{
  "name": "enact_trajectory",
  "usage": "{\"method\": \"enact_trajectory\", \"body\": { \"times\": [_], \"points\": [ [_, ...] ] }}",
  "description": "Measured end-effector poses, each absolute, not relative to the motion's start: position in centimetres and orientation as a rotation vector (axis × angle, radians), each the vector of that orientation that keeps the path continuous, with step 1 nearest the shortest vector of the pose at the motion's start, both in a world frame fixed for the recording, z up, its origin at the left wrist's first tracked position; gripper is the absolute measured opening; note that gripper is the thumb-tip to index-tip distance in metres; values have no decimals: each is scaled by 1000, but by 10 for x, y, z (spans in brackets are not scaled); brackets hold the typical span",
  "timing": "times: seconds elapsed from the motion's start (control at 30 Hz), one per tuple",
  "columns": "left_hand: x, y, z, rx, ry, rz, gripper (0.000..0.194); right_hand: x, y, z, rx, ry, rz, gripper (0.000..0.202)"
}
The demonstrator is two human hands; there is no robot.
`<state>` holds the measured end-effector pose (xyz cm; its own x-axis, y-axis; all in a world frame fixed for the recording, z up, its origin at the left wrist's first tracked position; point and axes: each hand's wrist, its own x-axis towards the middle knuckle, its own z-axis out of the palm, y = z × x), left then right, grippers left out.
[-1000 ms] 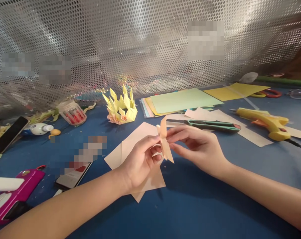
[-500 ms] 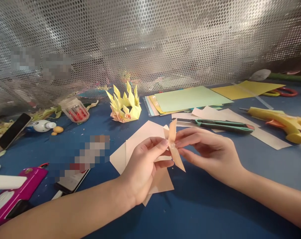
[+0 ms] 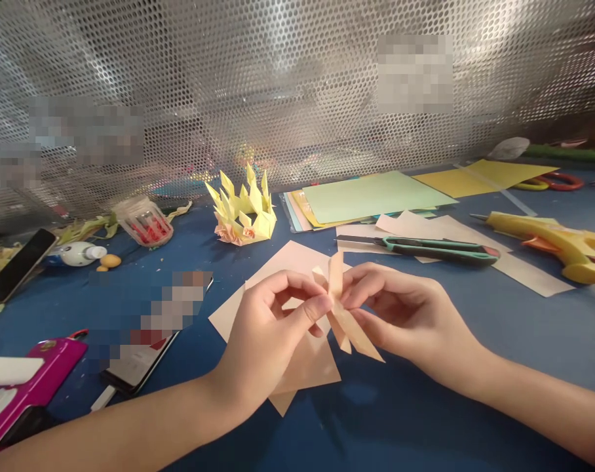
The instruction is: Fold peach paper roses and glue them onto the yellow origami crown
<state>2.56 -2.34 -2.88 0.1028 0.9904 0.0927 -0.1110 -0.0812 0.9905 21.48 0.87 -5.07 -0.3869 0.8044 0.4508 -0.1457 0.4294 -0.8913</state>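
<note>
Between my two hands is a folded peach paper piece (image 3: 344, 314) with pointed strips spreading up and down. My left hand (image 3: 278, 328) pinches its centre between thumb and fingers. From the other side, my right hand (image 3: 400, 308) grips the same piece with its fingertips. Beneath the hands lie pink paper squares (image 3: 310, 367) on the blue table (image 3: 376, 426). Just behind my right hand, a green and black utility knife (image 3: 440, 249) rests across pink paper strips (image 3: 533, 272), its blade pointing left.
A yellow paper crown (image 3: 248, 213) stands at the back, near stacked coloured sheets (image 3: 381, 196). On the right are a yellow glue gun (image 3: 548, 239) and red-handled scissors (image 3: 563, 181). A jar (image 3: 145, 221), phones (image 3: 22, 265) and a magenta device (image 3: 46, 373) are on the left.
The folded paper piece has turned, so more of its pointed strips show, spreading downward. My left fingers have shifted to its centre. The view has moved slightly.
</note>
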Motion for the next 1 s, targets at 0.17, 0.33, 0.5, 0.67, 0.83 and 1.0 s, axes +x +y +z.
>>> {"method": "enact_trajectory", "body": {
  "times": [0.17,0.33,0.5,0.67,0.83,1.0],
  "points": [
    [20,-21,-28,1691,977,1392,21,213,7,-51,-612,-1569,1278,14],
    [11,-20,-29,2296,908,1523,16,214,8,-54,-564,-1519,1351,11],
    [6,-21,-30,2492,859,1528,11,215,5,-59,-557,-1487,1417,9],
    [9,-23,-34,2430,927,1594,15,214,2,-64,-547,-1474,1466,10],
    [15,-28,-33,2217,1092,1573,19,213,2,-66,-542,-1426,1494,22],
    [18,-28,-37,1934,1155,1494,19,211,2,-67,-585,-1394,1494,37]
  ]
}}
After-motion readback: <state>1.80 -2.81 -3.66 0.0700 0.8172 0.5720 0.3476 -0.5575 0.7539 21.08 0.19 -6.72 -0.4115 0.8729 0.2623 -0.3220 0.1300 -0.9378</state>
